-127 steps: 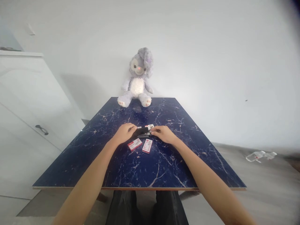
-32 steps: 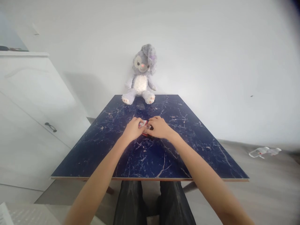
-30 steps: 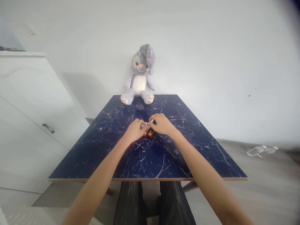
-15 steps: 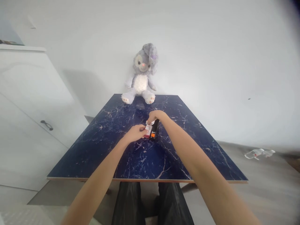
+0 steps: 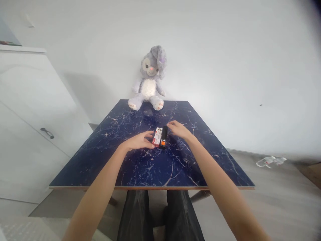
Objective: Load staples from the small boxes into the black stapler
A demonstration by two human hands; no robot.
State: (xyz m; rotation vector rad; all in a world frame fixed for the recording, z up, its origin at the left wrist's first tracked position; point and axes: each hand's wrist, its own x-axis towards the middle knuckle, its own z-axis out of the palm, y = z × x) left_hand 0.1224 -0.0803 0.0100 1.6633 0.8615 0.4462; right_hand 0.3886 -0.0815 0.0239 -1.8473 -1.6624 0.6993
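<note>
A small red-and-white box point(image 5: 157, 136) with printed pictures lies on the dark blue table, slightly tilted in view. Directly on its right, side by side, is a slim black object point(image 5: 164, 134) with an orange part at its near end; its exact kind is not clear. My left hand point(image 5: 140, 140) rests at the box's left side, thumb and fingers apart, fingertips at its edge. Beyond the black object's far right corner, my right hand point(image 5: 177, 129) has its fingers loosely stretched, fingertips close to that corner; whether they touch it I cannot tell.
A grey plush toy point(image 5: 148, 83) sits at the table's far edge against the white wall. The marbled table point(image 5: 140, 170) spans the middle. A white cabinet point(image 5: 30, 110) stands at the left. Clear plastic bottles point(image 5: 267, 162) lie on the floor at right.
My right hand has moved from above the box to the right of the black object. My left fingers have drawn back to the box's left edge, uncovering its printed top.
</note>
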